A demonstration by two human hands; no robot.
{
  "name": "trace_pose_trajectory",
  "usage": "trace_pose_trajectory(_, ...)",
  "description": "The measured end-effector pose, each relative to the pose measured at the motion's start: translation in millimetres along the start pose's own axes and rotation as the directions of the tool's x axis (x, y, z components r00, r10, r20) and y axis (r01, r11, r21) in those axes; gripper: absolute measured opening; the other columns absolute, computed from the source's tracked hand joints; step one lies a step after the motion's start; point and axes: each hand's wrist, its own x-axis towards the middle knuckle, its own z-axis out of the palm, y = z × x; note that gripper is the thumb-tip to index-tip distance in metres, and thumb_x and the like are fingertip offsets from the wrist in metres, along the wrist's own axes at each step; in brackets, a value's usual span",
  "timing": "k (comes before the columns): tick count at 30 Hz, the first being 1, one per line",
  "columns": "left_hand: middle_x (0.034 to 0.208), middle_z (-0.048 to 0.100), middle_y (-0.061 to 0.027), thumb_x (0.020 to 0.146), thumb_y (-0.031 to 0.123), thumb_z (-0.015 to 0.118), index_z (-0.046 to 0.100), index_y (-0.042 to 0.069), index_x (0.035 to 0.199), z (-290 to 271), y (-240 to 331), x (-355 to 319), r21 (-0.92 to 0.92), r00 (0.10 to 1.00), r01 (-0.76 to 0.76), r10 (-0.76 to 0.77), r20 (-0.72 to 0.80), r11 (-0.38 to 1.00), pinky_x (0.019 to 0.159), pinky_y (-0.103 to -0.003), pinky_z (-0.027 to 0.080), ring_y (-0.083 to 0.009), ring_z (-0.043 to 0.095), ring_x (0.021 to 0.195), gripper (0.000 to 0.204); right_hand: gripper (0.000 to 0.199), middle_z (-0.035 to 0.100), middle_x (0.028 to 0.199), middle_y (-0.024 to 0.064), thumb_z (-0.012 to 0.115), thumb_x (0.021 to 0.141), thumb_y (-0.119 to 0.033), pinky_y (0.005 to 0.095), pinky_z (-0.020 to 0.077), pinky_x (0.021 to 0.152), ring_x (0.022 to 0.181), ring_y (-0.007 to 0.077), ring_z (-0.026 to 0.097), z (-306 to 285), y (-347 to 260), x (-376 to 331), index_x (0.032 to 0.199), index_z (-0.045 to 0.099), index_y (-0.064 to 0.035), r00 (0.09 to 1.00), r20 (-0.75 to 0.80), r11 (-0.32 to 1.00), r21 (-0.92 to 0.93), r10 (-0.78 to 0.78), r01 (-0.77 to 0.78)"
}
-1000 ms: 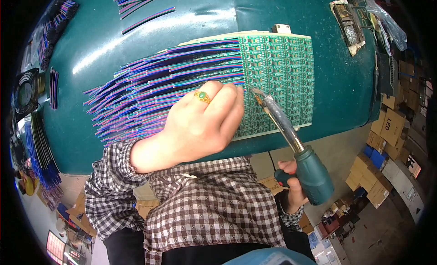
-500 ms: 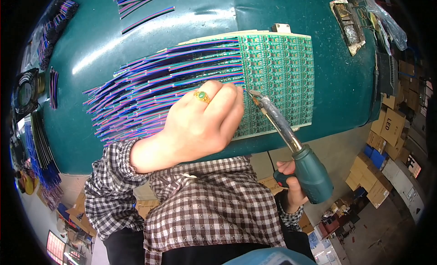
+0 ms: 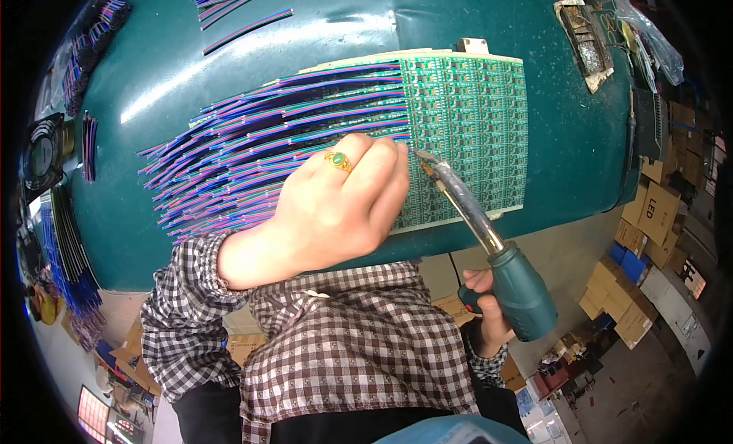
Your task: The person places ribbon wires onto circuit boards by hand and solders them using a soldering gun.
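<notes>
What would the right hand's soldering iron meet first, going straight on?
Probably the wire ends on the green circuit board, just beside the left hand; depth is unclear, so the iron may be touching them.

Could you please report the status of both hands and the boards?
Left hand, fingers curled, over wires. Right hand gripping soldering iron, tip over circuit boards. Left hand blocks view of some wires.

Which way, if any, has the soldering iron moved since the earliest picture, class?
Yes, slightly left: judged against the circuit board panel, the soldering iron has shifted toward the left hand.
</notes>
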Motion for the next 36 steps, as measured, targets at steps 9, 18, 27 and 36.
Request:
trace_pose_trajectory(9,0.096,0.061,-0.0137,0.066,0.006,0.063,0.066,-0.009,0.104,0,0,0,0.014,1.000,-0.005,0.005,-0.014,1.000,0.066,-0.031,0.054,-0.0231,0.062,0.080,0.041,0.060,0.069,0.080,0.0122,0.089,0.073,-0.028,0.0392,0.0596,0.079,0.080,0.0232,0.070,-1,2,1,0.109,0.059,0.0101,0.999,-0.006,0.999,0.028,-0.032,0.032)
trace_pose_trajectory(18,0.096,0.062,-0.0126,0.066,0.006,0.063,0.067,-0.007,0.104,-2,1,1,0.027,1.000,0.004,-0.005,0.007,1.000,0.066,-0.031,0.054,-0.0227,0.063,0.080,0.040,0.058,0.060,0.084,0.0139,0.069,0.088,-0.031,0.0468,0.0591,0.075,0.074,0.0247,0.062,7,-3,5,0.119,0.051,0.0143,0.994,0.018,0.993,0.060,-0.104,0.103)
trace_pose_trajectory(27,0.096,0.062,-0.0117,0.067,0.007,0.063,0.067,-0.006,0.103,-3,2,0,0.019,0.998,0.019,-0.020,0.056,1.000,0.066,-0.030,0.053,-0.0222,0.062,0.080,0.039,0.064,0.057,0.081,0.0124,0.067,0.090,-0.039,0.0442,0.0590,0.073,0.072,0.0236,0.060,7,2,13,0.121,0.049,0.0141,0.992,-0.040,0.980,0.155,-0.116,0.121)
trace_pose_trajectory(36,0.105,0.059,-0.0121,0.070,0.005,0.066,0.065,0.000,0.113,-12,8,2,-0.029,0.993,0.059,-0.056,0.106,0.998,0.071,-0.034,0.053,-0.0245,0.062,0.088,0.044,0.064,0.057,0.081,0.0114,0.067,0.090,-0.040,0.0414,0.0586,0.071,0.072,0.0223,0.060,8,3,12,0.119,0.049,0.0144,0.991,-0.079,0.975,0.188,-0.105,0.119)
